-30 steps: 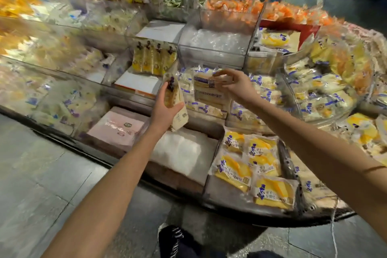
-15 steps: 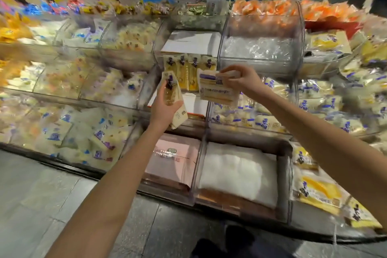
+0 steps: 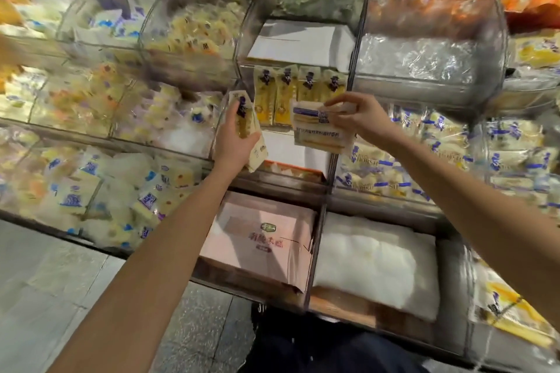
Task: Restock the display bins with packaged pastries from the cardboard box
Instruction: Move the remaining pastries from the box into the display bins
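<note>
While both arms stay raised before the display bin (image 3: 288, 154), the left hand (image 3: 233, 142) keeps its fingers clamped on a packaged pastry (image 3: 242, 106); the right hand (image 3: 360, 118) still pinches a second packet (image 3: 318, 130).

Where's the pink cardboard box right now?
In the head view, the pink cardboard box lies in the bottom-row bin at centre, just left of the white bundle and below the left hand.
</note>
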The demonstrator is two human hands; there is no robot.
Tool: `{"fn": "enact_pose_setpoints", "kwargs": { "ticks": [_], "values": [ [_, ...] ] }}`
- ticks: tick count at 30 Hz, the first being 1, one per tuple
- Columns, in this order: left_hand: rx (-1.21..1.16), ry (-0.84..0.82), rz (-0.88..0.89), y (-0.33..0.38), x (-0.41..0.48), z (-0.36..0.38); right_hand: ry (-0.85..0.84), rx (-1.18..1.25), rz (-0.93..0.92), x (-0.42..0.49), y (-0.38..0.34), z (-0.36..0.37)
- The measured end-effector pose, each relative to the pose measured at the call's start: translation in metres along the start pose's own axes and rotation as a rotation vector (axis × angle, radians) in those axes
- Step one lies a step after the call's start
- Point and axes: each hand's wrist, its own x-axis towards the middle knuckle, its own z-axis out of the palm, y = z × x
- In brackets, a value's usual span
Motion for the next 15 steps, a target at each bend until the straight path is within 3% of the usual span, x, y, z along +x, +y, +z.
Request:
{"fn": "enact_pose_setpoints", "kwargs": {
  "ticks": [5,15],
  "values": [
    [0.019,-0.035,-0.015,-0.016,0.049,0.000,0.048,-0.066,0.072,0.016,0.005,0.023],
    [0.177,-0.260,0.164,-0.029,0.128,0.001,0.233,-0.017,0.175,0.035,0.007,0.053]
  ]
}}
